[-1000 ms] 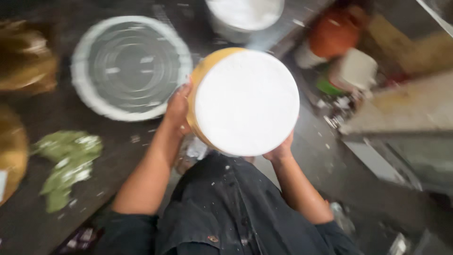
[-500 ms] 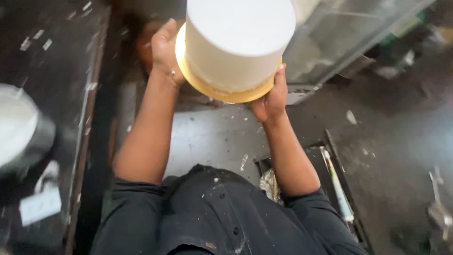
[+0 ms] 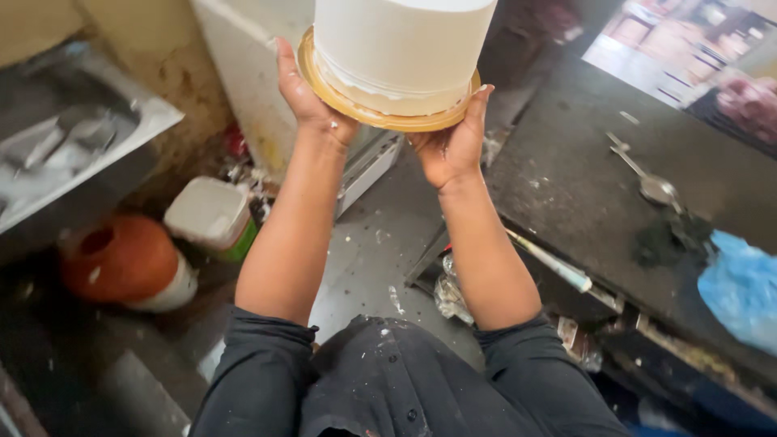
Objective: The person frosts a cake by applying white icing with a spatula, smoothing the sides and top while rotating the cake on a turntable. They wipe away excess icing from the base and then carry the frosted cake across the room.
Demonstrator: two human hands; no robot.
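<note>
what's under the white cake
A round gold board sits under the white cake. The left hand and right hand cup its rim. The board's underside is hidden.

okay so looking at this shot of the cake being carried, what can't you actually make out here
- Top of the white cake: cut off by the upper edge of the head view.
- Underside of the gold board: faces away from the camera.
- Left hand and right hand: fingers hidden behind the cake and board.
- Tool on the dark counter: a spoon or ladle, too blurred to tell.
- Blue thing: cut off by the right edge.
</note>
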